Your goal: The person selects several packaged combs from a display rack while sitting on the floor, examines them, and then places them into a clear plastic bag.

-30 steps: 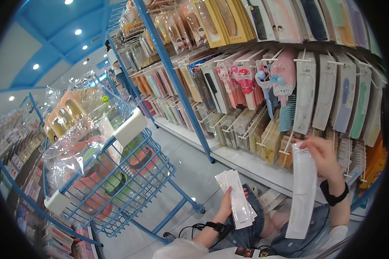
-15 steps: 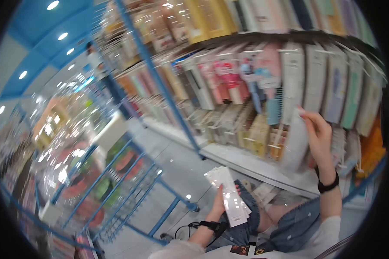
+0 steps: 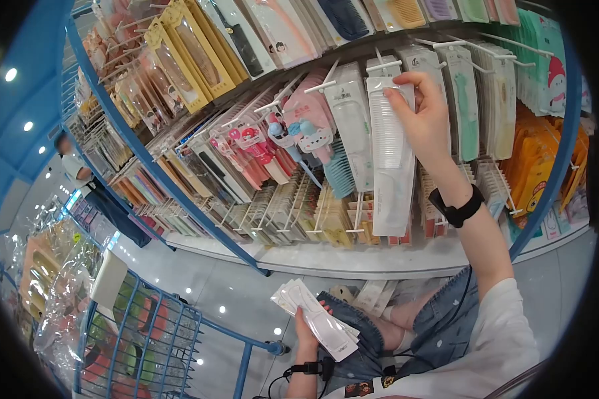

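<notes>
Pinched at its top edge by the right hand, the packaged comb seems light, stiff, slippery; a stack of packaged combs is clasped in the left hand.

A single head-worn fisheye camera looks forward and down, close to the shelf rack filling the upper and centre frame, with the floor and blue cart at lower left.
</notes>
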Available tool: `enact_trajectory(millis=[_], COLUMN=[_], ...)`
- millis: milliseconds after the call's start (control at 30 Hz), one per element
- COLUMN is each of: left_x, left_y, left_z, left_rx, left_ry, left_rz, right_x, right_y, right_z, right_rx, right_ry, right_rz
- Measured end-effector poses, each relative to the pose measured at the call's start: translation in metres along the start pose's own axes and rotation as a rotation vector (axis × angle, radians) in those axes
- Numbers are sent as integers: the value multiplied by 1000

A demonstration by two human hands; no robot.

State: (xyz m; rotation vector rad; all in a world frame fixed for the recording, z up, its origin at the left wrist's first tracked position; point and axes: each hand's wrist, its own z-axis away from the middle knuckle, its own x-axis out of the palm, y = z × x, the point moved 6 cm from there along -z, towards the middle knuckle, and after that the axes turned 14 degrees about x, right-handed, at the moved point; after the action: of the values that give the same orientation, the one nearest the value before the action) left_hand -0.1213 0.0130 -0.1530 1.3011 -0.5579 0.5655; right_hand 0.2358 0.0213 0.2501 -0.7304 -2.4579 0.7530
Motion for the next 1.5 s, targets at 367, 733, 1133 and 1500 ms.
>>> enact_trajectory(millis=[367,733,1133,1500], left_x=[4,5,4,5], left_y=[2,4,6,6], left_z=[1,2,0,0], left_rx=[33,16,2,4], left_ry=[21,-63,-75,-88], left_rz=[-7,11,52,32], right_x=[2,1,-5,-5], right_y=[-16,-1,49,56], right_z=[-8,-14,-29,-28], right_rx=[-196,-52,-129,-89], right_ry=[64,-41,-11,-65], right_rz=[272,348,468,440])
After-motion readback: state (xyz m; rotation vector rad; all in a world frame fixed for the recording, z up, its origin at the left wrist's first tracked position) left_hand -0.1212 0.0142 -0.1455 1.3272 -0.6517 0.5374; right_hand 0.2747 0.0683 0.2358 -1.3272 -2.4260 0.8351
